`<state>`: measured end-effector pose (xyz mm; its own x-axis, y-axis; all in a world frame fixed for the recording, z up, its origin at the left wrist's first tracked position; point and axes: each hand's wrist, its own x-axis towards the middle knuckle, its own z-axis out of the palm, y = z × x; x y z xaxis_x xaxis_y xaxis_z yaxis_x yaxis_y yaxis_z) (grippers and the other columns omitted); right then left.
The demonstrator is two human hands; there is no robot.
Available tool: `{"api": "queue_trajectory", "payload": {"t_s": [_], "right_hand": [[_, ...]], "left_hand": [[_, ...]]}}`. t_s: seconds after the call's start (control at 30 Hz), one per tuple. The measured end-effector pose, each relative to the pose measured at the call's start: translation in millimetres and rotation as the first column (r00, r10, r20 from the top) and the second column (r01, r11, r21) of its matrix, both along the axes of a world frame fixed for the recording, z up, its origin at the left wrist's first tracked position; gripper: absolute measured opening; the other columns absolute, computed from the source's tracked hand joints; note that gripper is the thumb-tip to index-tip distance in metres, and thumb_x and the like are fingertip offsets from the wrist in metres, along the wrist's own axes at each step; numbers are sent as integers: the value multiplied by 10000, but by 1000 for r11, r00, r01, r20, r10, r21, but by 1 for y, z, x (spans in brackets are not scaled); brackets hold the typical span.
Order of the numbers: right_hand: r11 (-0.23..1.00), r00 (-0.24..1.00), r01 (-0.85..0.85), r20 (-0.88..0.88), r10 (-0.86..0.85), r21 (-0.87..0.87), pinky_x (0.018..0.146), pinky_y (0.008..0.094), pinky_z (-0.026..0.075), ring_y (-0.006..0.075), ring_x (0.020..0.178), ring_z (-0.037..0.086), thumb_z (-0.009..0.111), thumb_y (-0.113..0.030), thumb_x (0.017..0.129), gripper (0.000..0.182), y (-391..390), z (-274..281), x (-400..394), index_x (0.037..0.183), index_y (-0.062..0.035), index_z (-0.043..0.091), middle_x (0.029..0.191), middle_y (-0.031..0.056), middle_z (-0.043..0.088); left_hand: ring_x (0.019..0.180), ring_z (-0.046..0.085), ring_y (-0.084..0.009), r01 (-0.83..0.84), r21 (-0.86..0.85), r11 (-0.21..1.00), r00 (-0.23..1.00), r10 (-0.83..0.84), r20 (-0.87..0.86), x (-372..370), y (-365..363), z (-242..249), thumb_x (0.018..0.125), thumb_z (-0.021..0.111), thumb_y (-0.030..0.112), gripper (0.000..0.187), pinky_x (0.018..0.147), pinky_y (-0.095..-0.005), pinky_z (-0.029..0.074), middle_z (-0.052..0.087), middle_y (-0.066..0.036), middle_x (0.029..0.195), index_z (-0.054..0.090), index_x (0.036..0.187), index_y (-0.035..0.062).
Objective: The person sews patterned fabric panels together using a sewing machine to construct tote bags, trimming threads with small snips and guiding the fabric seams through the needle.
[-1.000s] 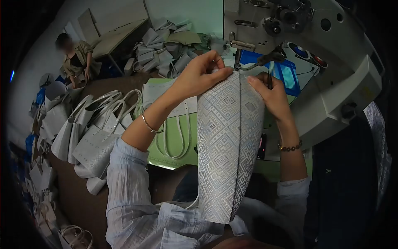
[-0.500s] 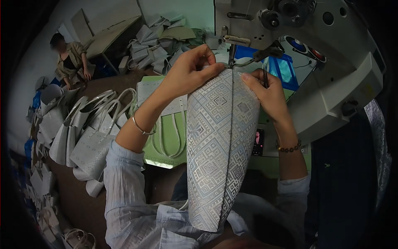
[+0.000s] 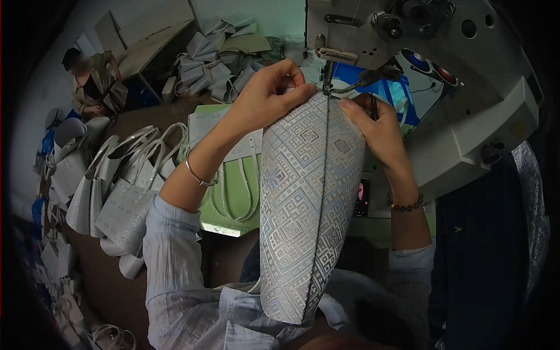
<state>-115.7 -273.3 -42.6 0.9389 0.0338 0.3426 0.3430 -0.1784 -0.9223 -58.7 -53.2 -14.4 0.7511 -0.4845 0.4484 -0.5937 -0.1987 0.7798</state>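
A long patterned silver-grey panel (image 3: 294,204) with a dark seam down its length hangs from under the needle area (image 3: 328,84) of a sewing machine (image 3: 466,111) toward my lap. My left hand (image 3: 271,93) pinches its upper left edge, thumb and fingers pressed together. At the upper right edge my right hand (image 3: 376,125) grips the panel with its thumb on top; a thin dark tool (image 3: 374,106) is also held between its fingers. The panel's top end sits at the presser foot, between both hands.
Grey bags with handles (image 3: 131,201) lie at the left, more pieces (image 3: 216,61) are heaped behind. A green work surface (image 3: 236,189) holds a panel with straps. A phone (image 3: 362,198) lies by my right forearm. A person (image 3: 96,84) sits at the far left.
My hands and the panel have stayed nearly in place, and the view has shifted slightly. The person at the far left has changed posture, arms now lower and nearer the lap.
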Motion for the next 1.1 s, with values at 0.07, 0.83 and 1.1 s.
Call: {"api": "queue_trajectory", "payload": {"t_s": [0.07,0.83,1.1], "right_hand": [[999,1000,6,-5,-6,-44,661,218,397,54,703,497,660,-243,886,258,-1,1,0,832,9,645,751,-6,605],[999,998,33,57,-32,-33,675,246,407,90,704,533,690,-271,863,276,-5,-3,13,880,3,670,744,19,627],[998,998,17,54,-13,-61,663,246,402,88,686,524,688,-269,867,272,-6,-4,13,870,2,667,729,13,619]], "left_hand": [[609,449,-26,6,-17,1000,1000,-6,-2,0,-1,-1,865,692,189,224,546,-205,365,526,36,649,549,819,22],[564,424,9,-9,6,1000,998,8,62,13,-4,-6,915,657,197,194,518,-171,298,519,71,630,560,818,59],[573,417,2,-17,48,999,998,14,58,13,-3,-6,926,645,220,211,524,-177,301,513,69,643,560,823,57]]}}
